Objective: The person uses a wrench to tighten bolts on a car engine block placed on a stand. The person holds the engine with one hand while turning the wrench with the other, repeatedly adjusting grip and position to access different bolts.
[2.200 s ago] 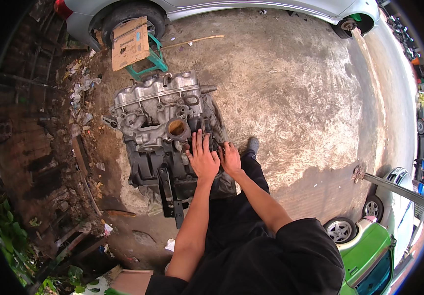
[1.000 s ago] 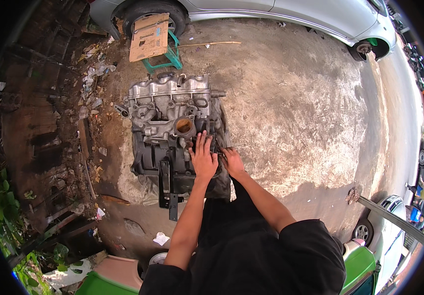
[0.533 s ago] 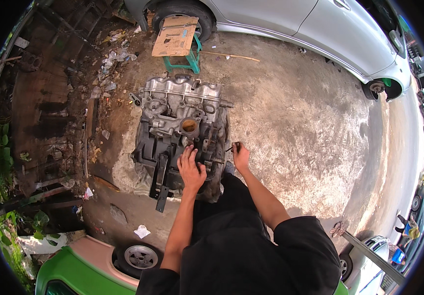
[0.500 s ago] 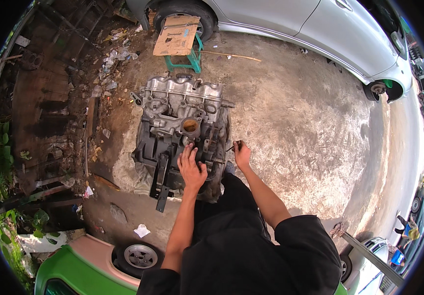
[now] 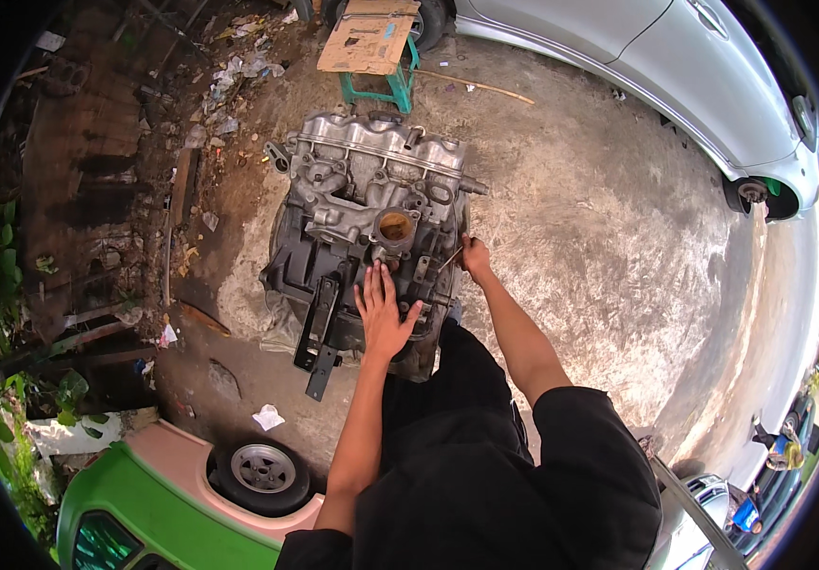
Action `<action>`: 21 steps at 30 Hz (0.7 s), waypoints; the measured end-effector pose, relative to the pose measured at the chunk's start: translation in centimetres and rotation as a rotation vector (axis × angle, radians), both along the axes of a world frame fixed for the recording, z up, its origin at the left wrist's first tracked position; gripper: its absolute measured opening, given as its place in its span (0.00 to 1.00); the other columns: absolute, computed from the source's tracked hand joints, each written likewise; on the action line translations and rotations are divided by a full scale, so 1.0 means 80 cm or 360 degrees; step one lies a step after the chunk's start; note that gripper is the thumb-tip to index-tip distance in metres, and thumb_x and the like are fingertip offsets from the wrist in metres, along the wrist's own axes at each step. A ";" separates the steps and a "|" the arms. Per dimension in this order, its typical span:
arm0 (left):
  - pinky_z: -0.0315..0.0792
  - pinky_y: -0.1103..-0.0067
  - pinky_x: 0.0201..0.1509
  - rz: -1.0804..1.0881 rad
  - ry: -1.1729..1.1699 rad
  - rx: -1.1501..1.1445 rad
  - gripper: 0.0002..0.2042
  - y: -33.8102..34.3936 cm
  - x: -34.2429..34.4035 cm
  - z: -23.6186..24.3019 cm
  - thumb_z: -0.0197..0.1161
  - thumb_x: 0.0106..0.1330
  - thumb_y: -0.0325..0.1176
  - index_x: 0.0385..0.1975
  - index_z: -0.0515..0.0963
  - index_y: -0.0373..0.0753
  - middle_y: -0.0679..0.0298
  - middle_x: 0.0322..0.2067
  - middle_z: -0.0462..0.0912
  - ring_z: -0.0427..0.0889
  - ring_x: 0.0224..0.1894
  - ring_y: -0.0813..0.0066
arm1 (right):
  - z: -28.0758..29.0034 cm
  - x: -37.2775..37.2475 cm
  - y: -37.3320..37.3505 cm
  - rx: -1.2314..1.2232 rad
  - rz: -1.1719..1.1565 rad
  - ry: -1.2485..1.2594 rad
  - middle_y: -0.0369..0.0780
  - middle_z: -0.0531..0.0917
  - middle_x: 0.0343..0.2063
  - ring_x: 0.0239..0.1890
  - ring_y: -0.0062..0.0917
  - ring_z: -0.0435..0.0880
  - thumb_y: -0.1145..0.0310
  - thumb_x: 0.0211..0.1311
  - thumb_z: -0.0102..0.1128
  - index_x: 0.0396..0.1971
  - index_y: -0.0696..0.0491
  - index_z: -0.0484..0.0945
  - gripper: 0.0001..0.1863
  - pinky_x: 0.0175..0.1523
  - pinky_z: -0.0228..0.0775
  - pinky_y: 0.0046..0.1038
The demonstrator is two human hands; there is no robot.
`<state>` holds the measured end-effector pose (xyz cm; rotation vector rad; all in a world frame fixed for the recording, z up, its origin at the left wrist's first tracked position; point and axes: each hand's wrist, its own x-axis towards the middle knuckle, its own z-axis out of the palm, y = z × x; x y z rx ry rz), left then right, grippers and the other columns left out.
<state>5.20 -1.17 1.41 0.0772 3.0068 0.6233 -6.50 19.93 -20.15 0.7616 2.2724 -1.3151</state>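
Note:
A car engine [image 5: 362,195] lies on the ground in front of me, its upper part bare silvery metal and its lower part black. My left hand [image 5: 386,318] rests on the black part with its fingers spread flat, just below the round brown-lined opening [image 5: 395,226]. A black bracket [image 5: 322,323] juts out to the left of that hand. At the engine's right side, my right hand [image 5: 474,256] is closed around a thin metal tool [image 5: 451,257], whose far end reaches in over the engine. The kind of tool is too small to make out.
A green stool [image 5: 381,87] topped with cardboard [image 5: 367,38] stands beyond the engine, with small tools on it. A silver car [image 5: 599,43] fills the far right. A green and pink vehicle [image 5: 172,484] is at near left, and litter [image 5: 229,90] lies along the left.
My right hand has moved up and in against the engine's side, bringing the tool's end over it. The left hand's fingers have spread wider. The whole view has shifted slightly.

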 end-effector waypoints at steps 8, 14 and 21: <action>0.37 0.52 0.77 0.0041 0.0000 0.0092 0.47 0.000 0.002 -0.002 0.56 0.68 0.58 0.75 0.42 0.33 0.51 0.76 0.45 0.43 0.78 0.51 | 0.051 -0.022 -0.008 -0.0052 0.0131 -0.0080 0.57 0.85 0.35 0.38 0.46 0.87 0.50 0.73 0.49 0.36 0.63 0.81 0.27 0.43 0.77 0.42; 0.37 0.52 0.77 0.0055 0.0023 0.0103 0.48 0.004 0.001 -0.007 0.58 0.67 0.56 0.75 0.41 0.33 0.51 0.76 0.45 0.43 0.78 0.50 | 0.047 -0.040 -0.022 0.0120 0.0227 0.0012 0.61 0.84 0.36 0.44 0.54 0.84 0.55 0.68 0.55 0.38 0.65 0.82 0.24 0.49 0.76 0.46; 0.37 0.53 0.78 0.0062 0.0024 0.0124 0.50 0.005 -0.001 -0.010 0.62 0.63 0.56 0.76 0.41 0.34 0.50 0.76 0.45 0.43 0.77 0.48 | 0.089 0.000 -0.022 0.0209 0.0184 0.0403 0.62 0.83 0.35 0.43 0.56 0.83 0.58 0.61 0.64 0.39 0.66 0.79 0.23 0.48 0.76 0.47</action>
